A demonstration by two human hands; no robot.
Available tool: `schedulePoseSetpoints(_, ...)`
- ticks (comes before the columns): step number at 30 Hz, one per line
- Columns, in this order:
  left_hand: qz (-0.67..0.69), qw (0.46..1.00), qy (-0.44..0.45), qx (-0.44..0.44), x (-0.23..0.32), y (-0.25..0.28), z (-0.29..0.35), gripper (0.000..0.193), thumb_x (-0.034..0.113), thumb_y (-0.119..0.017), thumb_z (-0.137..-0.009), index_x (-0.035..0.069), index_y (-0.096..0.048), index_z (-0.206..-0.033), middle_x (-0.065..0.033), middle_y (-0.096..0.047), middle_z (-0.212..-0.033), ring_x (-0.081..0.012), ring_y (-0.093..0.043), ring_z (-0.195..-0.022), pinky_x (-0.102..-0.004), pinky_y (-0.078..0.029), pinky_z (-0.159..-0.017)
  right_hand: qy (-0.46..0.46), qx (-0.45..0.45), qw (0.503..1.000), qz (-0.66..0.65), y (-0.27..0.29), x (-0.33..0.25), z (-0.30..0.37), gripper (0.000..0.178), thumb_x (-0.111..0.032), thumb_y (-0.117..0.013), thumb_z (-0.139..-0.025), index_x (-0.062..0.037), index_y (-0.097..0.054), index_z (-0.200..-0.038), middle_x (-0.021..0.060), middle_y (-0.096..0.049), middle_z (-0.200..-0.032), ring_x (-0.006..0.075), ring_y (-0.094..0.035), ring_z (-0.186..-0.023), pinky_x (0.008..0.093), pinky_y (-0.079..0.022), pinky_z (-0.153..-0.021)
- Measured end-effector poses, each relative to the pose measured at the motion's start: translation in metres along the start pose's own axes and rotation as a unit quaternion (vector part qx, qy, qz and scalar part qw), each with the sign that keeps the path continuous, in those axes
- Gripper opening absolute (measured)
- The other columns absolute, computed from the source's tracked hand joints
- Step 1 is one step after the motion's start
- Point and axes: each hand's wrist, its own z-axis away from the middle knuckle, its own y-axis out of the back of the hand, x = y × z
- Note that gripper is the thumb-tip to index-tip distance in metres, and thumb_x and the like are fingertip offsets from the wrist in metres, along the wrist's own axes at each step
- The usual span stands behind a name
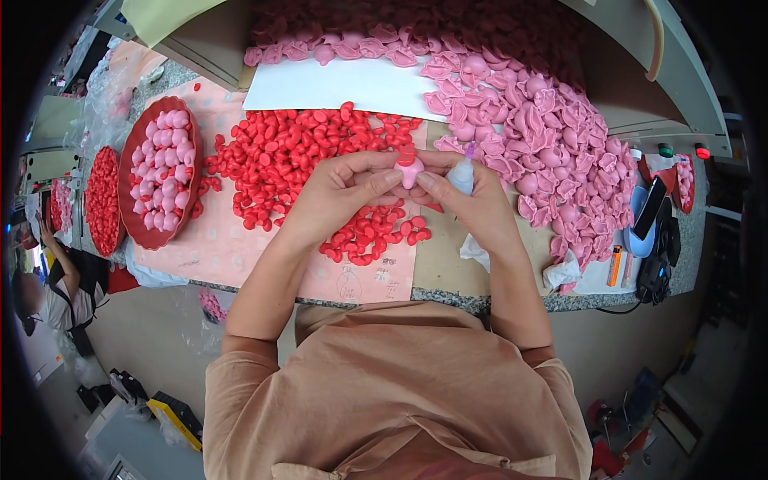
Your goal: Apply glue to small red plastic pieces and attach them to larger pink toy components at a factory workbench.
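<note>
A small pink plastic piece with a red part on top [410,173] is pinched between my two hands over the table. My left hand [352,188] closes on its left side with thumb and fingers. My right hand [472,204] grips its right side and also holds a small translucent squeeze bottle with a purple tip [462,174], the tip pointing away from me. Just beyond and left of my hands lies a pile of shiny red bean-shaped pieces [276,156]. To the right spreads a large heap of pink ruffled, domed pieces [552,144].
At the left, a red oval tray [164,242] holds pink-and-red pieces, beside another tray of red pieces [102,200]. A white sheet [336,86] lies at the back. An orange marker-like item [614,266], a phone [649,208] and white tissue [562,272] sit at the right. Another person [56,280] is far left.
</note>
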Motion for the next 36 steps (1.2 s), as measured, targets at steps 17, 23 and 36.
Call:
schedulePoseSetpoints(17, -0.021, 1.000, -0.019, 0.010, -0.006, 0.001, -0.002, 0.027, 0.010, -0.057, -0.088, -0.002, -0.056, -0.113, -0.0083, -0.064, -0.098, -0.0127, -0.062, -0.089, -0.0241, -0.052, -0.077, 0.013, 0.017, 0.999, 0.040, -0.002, 0.004, 0.000, 0.028, -0.006, -0.058, -0.086, 0.0057, -0.055, -0.112, 0.0098, -0.063, -0.098, 0.0132, -0.061, -0.088, 0.0255, -0.051, -0.079)
schedulePoseSetpoints(23, -0.014, 0.999, -0.024, 0.016, -0.008, -0.001, -0.002, 0.025, 0.008, -0.057, -0.087, -0.002, -0.056, -0.110, -0.0073, -0.064, -0.096, -0.0118, -0.062, -0.088, -0.0242, -0.052, -0.077, 0.015, 0.021, 0.999, 0.028, -0.003, 0.004, 0.000, 0.028, -0.007, -0.058, -0.086, 0.0043, -0.056, -0.112, 0.0088, -0.063, -0.098, 0.0124, -0.061, -0.087, 0.0243, -0.049, -0.078)
schedulePoseSetpoints(36, -0.025, 0.999, -0.037, 0.025, -0.008, -0.003, -0.002, 0.024, 0.010, -0.059, -0.086, -0.001, -0.058, -0.108, -0.0055, -0.064, -0.092, -0.0095, -0.061, -0.084, -0.0236, -0.052, -0.075, 0.032, 0.022, 0.998, 0.045, -0.002, 0.006, 0.001, 0.027, -0.009, -0.059, -0.086, 0.0032, -0.058, -0.111, 0.0057, -0.062, -0.099, 0.0094, -0.057, -0.089, 0.0232, -0.047, -0.080)
